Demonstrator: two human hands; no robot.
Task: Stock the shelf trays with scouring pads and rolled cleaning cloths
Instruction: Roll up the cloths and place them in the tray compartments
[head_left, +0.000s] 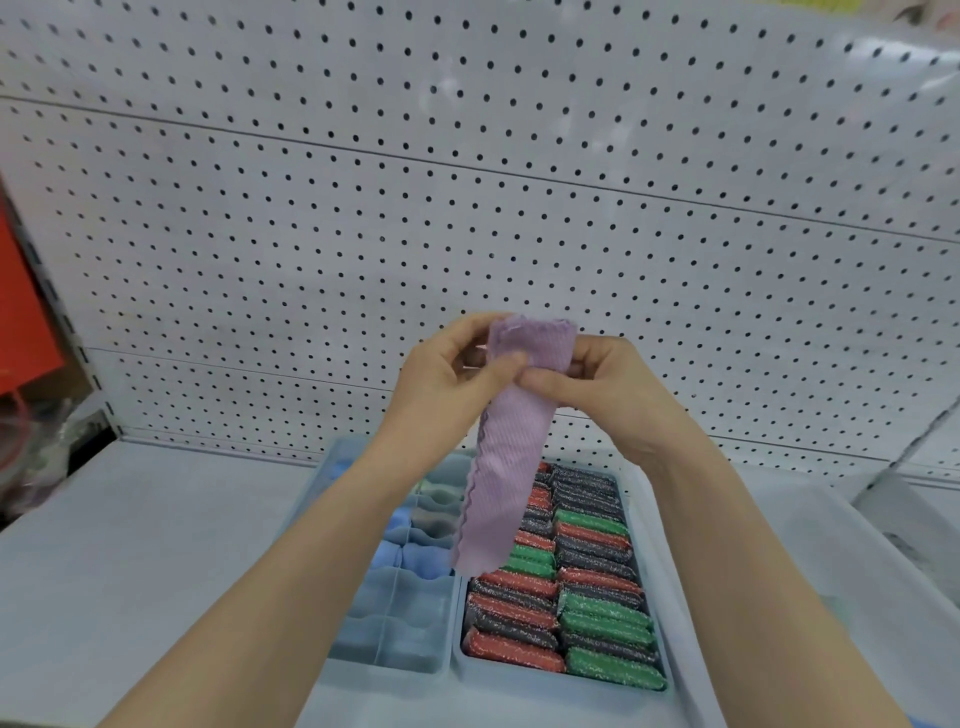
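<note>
Purple cloth (511, 457) is held up in mid-air, above the trays and in front of the pegboard (467, 208). It hangs as a long folded strip, not yet rolled, w/ its lower end seen over the line where the two trays meet. Its top end is pinched from both sides. L hand (452, 364) has thumb in front and fingers curled behind the fabric, and R hand (602, 382) likewise, thumb tips nearly meeting. Both hands are thus clamped on the cloth; nothing else is held.

Below, the pad tray (655, 597) is seen packed w/ scouring pads (597, 618) in red, green and dark, stood on edge in two rows w/ no gaps visible. That part is judged done, or v. nearly.

Right beside it sits the divided tray (395, 669). Its rear compts hold blue rolled cloths (415, 556), w/ greyish ones further back, partly hidden by the L forearm. The near compts look unfilled. Cloth stocking is therefore judged part-way. The purple one is to be rolled and slotted in, and prob. more are needed for the near cells.

Both trays are set on a pale shelf (130, 545). A red panel (21, 312) is seen at far left.
</note>
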